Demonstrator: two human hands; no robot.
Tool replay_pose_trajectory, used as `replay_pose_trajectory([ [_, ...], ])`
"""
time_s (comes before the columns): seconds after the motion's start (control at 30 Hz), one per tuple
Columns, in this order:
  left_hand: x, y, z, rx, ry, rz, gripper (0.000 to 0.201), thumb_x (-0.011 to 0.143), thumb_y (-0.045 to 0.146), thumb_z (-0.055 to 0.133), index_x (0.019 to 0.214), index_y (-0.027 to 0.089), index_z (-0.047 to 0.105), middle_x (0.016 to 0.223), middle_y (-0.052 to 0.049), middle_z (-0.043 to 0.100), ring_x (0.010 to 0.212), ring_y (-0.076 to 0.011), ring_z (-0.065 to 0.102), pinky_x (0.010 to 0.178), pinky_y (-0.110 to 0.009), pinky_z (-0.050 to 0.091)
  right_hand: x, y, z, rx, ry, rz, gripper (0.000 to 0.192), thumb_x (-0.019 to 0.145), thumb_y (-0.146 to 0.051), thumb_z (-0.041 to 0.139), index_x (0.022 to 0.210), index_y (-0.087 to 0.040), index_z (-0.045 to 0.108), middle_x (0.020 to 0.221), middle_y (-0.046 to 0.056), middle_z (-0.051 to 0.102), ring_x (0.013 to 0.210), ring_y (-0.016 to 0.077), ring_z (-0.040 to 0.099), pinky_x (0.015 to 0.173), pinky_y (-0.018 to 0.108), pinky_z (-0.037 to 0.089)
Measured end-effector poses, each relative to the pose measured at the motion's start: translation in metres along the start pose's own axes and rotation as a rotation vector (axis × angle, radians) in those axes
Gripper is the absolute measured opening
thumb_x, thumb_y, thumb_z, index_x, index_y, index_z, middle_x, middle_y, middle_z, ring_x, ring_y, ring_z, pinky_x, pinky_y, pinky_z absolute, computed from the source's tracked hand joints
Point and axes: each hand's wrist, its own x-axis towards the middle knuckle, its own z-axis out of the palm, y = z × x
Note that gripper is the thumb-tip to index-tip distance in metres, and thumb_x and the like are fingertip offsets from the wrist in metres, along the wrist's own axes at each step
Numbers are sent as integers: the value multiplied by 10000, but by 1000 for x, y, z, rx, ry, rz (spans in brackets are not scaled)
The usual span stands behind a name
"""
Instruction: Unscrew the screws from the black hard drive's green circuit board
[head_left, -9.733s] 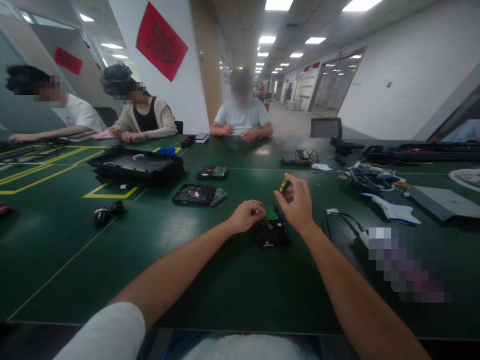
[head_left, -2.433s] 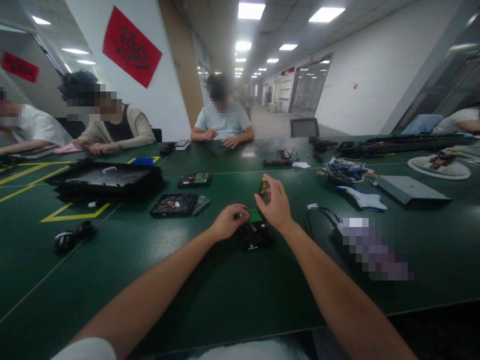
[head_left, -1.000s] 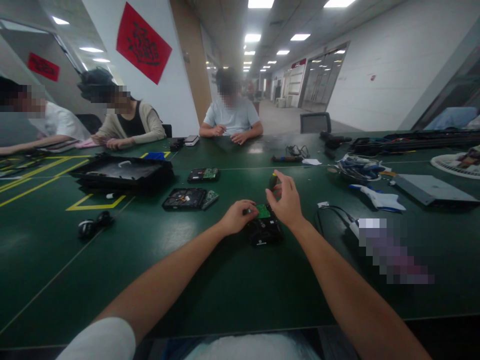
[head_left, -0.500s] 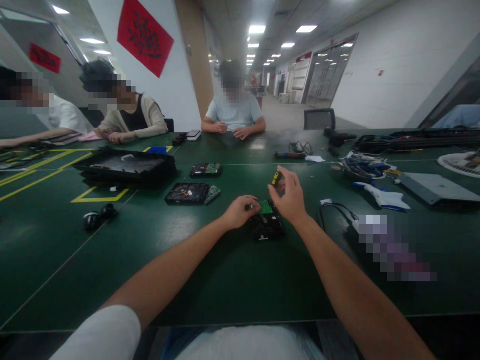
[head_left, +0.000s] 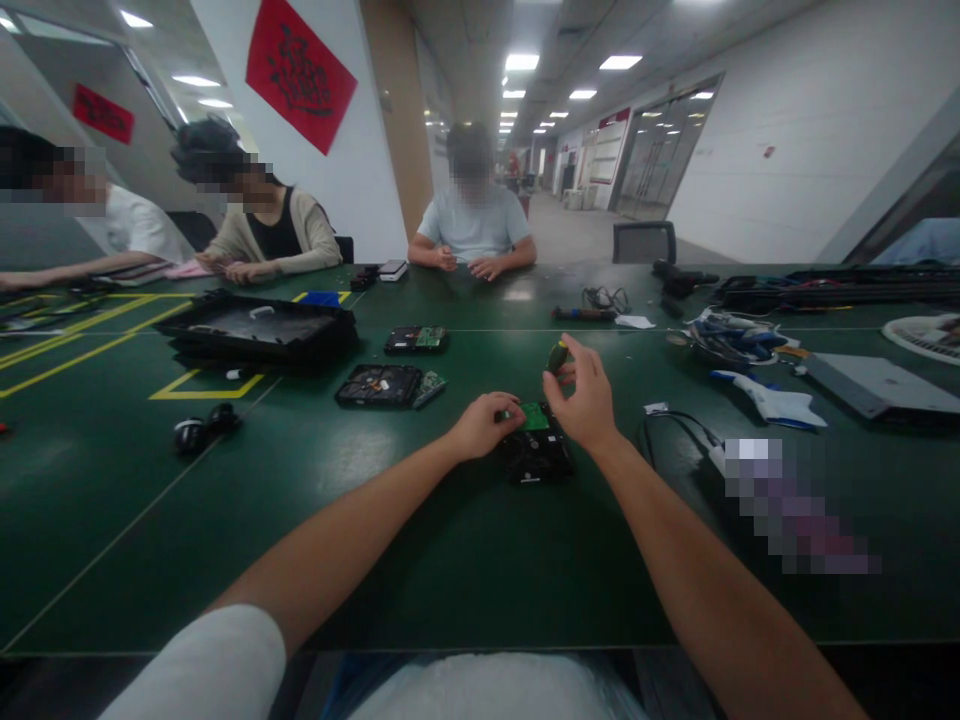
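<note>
Our hands are apart, one on either side of the hard drive (head_left: pixel 538 462). Our left hand (head_left: pixel 486 425) bends its fingertips together over the drive's left far edge; we cannot tell whether they grip anything. Our right hand (head_left: pixel 589 398) pinches what looks like a screwdriver (head_left: pixel 556 356), its handle tilted above the far end; the tip is hidden. The drive lies flat between and slightly nearer us than both hands, its long axis seeming to run away from us; the left hand looks closer to it.

Its case is black and boxy, with a flat green circuit board (head_left: pixel 535 416) at the far end. Leftward on the smooth, faintly glossy table (head_left: pixel 420 560) lie an opened drive (head_left: pixel 375 385), a loose board (head_left: pixel 430 389) touching or just beside it, and a ridged black tray (head_left: pixel 262 340).
</note>
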Motion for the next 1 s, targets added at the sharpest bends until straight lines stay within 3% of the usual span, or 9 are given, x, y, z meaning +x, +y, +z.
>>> replay_pose_trajectory([
  [0.43,0,0,0,29,0,5,126,913,280,688,961,212,783,1209,-95,729,1200,-258,657,1099,-442,473,-1,1,0,2,-11,7,626,917,-232,606,1508,-258,402,1308,137,573,889,218,689,773,422,662],
  [0.6,0,1,0,21,1,3,114,907,269,693,953,217,783,1206,-90,730,1208,-258,653,1104,-447,469,-1,1,-1,-25,12,37,615,903,-250,635,1479,-240,421,1299,143,559,800,193,674,714,414,655],
  [0.8,0,1,0,25,-3,-1,114,903,252,693,961,214,783,1208,-94,729,1205,-260,655,1101,-448,471,-2,3,1,26,2,29,646,884,-210,624,1490,-240,402,1316,144,552,881,207,688,749,396,660],
  [1.0,0,0,-1,34,-12,-8,118,899,259,696,967,221,786,1228,-88,721,1210,-263,649,1111,-464,463,-1,1,-1,-47,12,36,632,906,-278,645,1487,-256,399,1285,141,551,773,186,660,694,419,661],
])
